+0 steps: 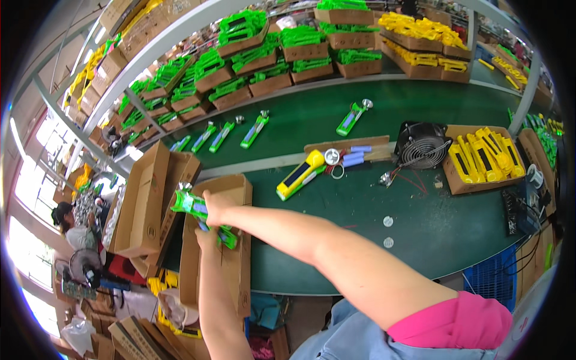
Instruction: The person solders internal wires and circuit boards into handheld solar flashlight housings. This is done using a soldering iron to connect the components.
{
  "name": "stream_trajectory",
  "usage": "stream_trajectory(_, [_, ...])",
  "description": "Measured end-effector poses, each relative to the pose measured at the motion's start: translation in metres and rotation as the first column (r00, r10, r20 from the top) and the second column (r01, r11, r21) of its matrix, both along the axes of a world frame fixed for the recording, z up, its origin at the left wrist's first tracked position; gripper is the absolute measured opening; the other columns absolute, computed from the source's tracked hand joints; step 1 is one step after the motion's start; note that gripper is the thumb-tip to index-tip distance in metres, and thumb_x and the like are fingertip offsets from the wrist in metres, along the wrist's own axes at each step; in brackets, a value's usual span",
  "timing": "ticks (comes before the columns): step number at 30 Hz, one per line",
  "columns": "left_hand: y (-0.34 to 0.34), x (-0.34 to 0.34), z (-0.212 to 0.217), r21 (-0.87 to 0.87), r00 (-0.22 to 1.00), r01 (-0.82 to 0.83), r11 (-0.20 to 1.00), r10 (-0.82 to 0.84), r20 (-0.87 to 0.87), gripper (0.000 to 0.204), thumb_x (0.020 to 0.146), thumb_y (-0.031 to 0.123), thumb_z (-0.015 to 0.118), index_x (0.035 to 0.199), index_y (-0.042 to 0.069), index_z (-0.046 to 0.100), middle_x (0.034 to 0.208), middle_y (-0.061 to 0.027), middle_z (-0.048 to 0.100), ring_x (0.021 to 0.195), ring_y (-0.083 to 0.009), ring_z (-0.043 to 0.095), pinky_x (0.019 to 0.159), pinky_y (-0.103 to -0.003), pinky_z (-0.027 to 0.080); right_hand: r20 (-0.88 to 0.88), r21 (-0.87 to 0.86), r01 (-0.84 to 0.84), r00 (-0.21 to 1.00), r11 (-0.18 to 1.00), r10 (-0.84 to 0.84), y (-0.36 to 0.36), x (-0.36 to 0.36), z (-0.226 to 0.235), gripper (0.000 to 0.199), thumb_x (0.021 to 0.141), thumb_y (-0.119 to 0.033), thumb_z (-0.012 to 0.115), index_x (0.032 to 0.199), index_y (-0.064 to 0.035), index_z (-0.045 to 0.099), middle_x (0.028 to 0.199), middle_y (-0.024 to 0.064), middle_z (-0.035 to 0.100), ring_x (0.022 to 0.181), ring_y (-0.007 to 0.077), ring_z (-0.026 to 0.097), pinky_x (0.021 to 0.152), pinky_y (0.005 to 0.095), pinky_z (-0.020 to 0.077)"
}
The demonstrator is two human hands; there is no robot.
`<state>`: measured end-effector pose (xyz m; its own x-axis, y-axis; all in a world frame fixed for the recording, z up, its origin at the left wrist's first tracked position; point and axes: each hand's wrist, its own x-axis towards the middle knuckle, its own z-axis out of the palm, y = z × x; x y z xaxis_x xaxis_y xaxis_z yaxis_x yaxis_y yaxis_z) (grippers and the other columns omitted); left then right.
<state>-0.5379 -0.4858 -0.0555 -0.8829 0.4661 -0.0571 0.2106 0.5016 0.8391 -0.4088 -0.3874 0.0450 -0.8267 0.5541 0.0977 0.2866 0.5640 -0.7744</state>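
Note:
Both my hands hold one green plastic flashlight (pixel 191 205) over an open cardboard box (pixel 235 191) at the left end of the green table. My right hand (pixel 214 207) grips its upper part near the silver head. My left hand (pixel 208 236) holds the lower end, close to the green tail (pixel 227 238). A yellow flashlight (pixel 300 174) lies on the table to the right, apart from my hands.
Several green flashlights (pixel 254 130) lie along the green conveyor belt (pixel 432 102). A box of yellow flashlights (pixel 485 157) and a small black fan (pixel 422 144) stand at the right. Shelves above carry boxes of green and yellow parts. Another person (pixel 72 225) sits at the far left.

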Motion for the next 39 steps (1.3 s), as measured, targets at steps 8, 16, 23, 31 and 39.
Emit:
stream_trajectory(8, [0.013, 0.094, 0.068, 0.3, 0.846, 0.023, 0.954, -0.179, 0.503, 0.068, 0.077, 0.013, 0.066, 0.131, -0.001, 0.028, 0.127, -0.0129, 0.042, 0.11, -0.0279, 0.046, 0.09, -0.034, 0.038, 0.05, 0.411, 0.092, 0.991, 0.907, -0.123, 0.039, -0.019, -0.062, 0.051, 0.06, -0.017, 0.07, 0.103, -0.0029, 0.047, 0.092, 0.0138, 0.059, 0.082, 0.0302, 0.059, 0.07, 0.0364, 0.0481])
stream_trajectory(16, [0.012, 0.186, 0.135, 0.288, 0.758, 0.538, 0.792, -0.304, -0.577, 0.036, 0.079, -0.004, 0.049, 0.114, -0.001, 0.051, 0.12, -0.0144, 0.05, 0.111, -0.0279, 0.048, 0.09, -0.036, 0.038, -0.174, 0.304, 0.151, 0.979, 0.94, -0.101, 0.032, 0.026, -0.052, 0.053, 0.064, -0.016, 0.067, 0.11, -0.0027, 0.047, 0.109, 0.0159, 0.049, 0.104, 0.03, 0.047, 0.084, 0.0392, 0.043])
stream_trajectory(23, [-0.022, 0.433, 0.245, 0.557, 0.682, 0.728, 0.398, -0.339, -0.648, 0.028, 0.084, 0.028, 0.033, 0.086, 0.015, 0.058, 0.092, -0.003, 0.051, 0.085, -0.0187, 0.05, 0.088, -0.037, 0.046, -0.319, -0.181, -0.044, 0.948, 0.982, -0.016, -0.024, 0.263, -0.017, 0.04, 0.072, -0.015, 0.064, 0.108, -0.0072, 0.05, 0.102, 0.0075, 0.055, 0.092, 0.0249, 0.051, 0.076, 0.0347, 0.0445])
stream_trajectory(31, [-0.009, 0.487, 0.294, -0.271, -0.024, 0.906, 0.325, -0.6, -0.8, 0.005, 0.071, 0.005, 0.053, 0.073, 0.006, 0.048, 0.075, -0.0082, 0.054, 0.067, -0.0263, 0.054, 0.063, -0.033, 0.046, -0.111, -0.626, 0.467, 0.739, 0.624, -0.665, -0.109, 0.474, -0.103, 0.02, 0.083, -0.002, 0.056, 0.102, -0.003, 0.052, 0.092, 0.0034, 0.06, 0.085, 0.0077, 0.055, 0.075, 0.0228, 0.0449])
stream_trajectory(39, [-0.011, 0.411, 0.195, 0.68, 0.68, 0.728, 0.091, -0.231, -0.696, 0.007, 0.081, 0.005, 0.055, 0.083, 0.0, 0.059, 0.075, -0.0059, 0.06, 0.059, -0.0136, 0.056, 0.055, -0.023, 0.045, -0.422, -0.745, 0.368, 0.386, 0.556, -0.82, -0.109, 0.518, -0.126, 0.015, 0.084, -0.002, 0.054, 0.098, 0.0018, 0.053, 0.085, 0.0091, 0.062, 0.078, 0.0114, 0.06, 0.07, 0.0235, 0.0481])
